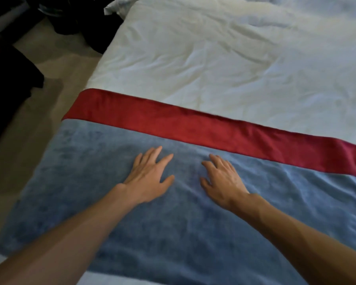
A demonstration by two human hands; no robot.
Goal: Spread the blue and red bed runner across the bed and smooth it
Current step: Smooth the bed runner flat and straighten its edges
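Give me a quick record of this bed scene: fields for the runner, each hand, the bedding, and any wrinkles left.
runner: bed runner lies across the bed, with its blue panel nearest and its red band on the far side
left hand: left hand rests flat on the blue panel, fingers spread
right hand: right hand rests on the blue panel beside the left, not touching it
bedding: white duvet, creased, beyond the red band
wrinkles: folds in the runner toward the right edge of view
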